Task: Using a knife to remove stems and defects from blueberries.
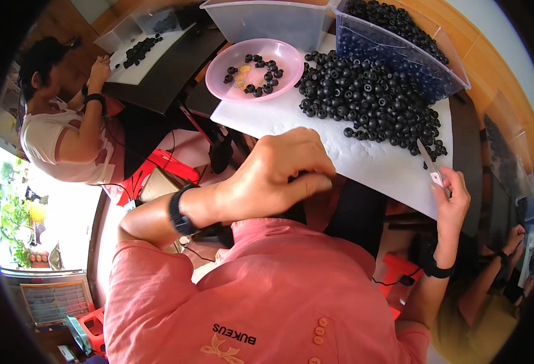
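My right hand point(453, 194) grips a small knife point(437, 177) by its pale handle, at the right side of the white board point(364, 161). The blade points away from me, its tip among the nearest black pieces. Round, hollow black plastic-looking parts point(370, 94) lie heaped on the board. My left hand point(294, 167) is raised over the board's front edge, fingers curled toward the thumb. Whatever those fingers hold, if anything, is hidden. Beyond it sits a pink bowl point(217, 85) with several of the same black parts inside.
Behind the heap stands a clear bin point(394, 64) of black parts, tilted, with a second translucent bin point(267, 24) to its left. At the left, a person in a white shirt point(67, 142) works at another table. Another person's hand point(514, 238) shows at far right.
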Tool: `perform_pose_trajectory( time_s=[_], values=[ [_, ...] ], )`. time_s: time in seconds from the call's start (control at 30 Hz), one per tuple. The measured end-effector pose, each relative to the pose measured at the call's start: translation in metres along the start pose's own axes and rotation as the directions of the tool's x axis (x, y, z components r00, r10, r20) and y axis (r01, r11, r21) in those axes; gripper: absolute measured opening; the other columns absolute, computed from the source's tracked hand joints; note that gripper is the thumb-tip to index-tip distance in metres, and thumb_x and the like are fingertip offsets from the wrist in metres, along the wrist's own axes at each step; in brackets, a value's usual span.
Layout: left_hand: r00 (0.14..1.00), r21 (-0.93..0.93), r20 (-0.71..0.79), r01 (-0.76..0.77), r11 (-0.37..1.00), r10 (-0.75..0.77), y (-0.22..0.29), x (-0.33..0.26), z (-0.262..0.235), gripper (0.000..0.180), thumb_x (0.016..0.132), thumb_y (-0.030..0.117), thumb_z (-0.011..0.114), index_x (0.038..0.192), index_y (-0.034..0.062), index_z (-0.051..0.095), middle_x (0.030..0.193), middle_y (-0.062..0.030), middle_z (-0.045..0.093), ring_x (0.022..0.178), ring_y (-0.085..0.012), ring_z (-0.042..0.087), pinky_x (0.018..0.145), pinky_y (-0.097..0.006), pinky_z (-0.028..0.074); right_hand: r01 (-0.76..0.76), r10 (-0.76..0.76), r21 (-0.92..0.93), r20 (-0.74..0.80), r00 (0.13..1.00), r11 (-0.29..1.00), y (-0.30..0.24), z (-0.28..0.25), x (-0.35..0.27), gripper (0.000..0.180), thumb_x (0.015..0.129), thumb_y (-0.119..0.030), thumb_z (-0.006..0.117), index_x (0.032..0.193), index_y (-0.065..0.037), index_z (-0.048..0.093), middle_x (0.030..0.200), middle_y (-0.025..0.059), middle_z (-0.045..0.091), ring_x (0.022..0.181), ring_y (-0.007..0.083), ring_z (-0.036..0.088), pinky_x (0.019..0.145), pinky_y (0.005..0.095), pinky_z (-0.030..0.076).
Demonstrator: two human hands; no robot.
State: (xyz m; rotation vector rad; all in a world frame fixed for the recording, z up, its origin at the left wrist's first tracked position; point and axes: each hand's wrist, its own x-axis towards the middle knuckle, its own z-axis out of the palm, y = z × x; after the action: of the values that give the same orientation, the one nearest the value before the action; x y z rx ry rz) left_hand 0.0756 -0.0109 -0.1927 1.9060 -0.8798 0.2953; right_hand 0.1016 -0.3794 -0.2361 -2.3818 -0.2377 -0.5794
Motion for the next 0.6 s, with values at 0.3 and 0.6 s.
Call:
perform_pose_trajectory(
  time_s=[0.3,0.6],
  values=[
    [0.973,0.413,-0.217,0.023,0.910,0.074,-0.059,0.042,0.054,0.024,0.068,0.005,0.079,0.084,0.0034,0.062,0.082,-0.0092,0.055,0.079,-0.0299,0.054,0.064,-0.040,0.046,-0.027,0.029,0.058,-0.030,0.999,0.998,-0.009,-0.028,0.001,0.019,0.078,0.010,0.063,0.094,0.000,0.061,0.076,0.0005,0.045,0.071,0.0089,0.048,0.064,0.0207,0.038],
    [0.982,0.681,-0.174,0.063,0.729,0.078,-0.087,0.048,0.075,0.019,0.068,0.008,0.073,0.078,0.0031,0.058,0.082,-0.0096,0.053,0.078,-0.0290,0.056,0.064,-0.039,0.049,-0.141,0.199,0.787,0.024,0.980,0.601,-0.052,-0.012,-0.016,0.025,0.083,-0.009,0.066,0.102,0.002,0.055,0.073,0.0019,0.044,0.063,0.0129,0.047,0.061,0.0262,0.041]
  ],
)
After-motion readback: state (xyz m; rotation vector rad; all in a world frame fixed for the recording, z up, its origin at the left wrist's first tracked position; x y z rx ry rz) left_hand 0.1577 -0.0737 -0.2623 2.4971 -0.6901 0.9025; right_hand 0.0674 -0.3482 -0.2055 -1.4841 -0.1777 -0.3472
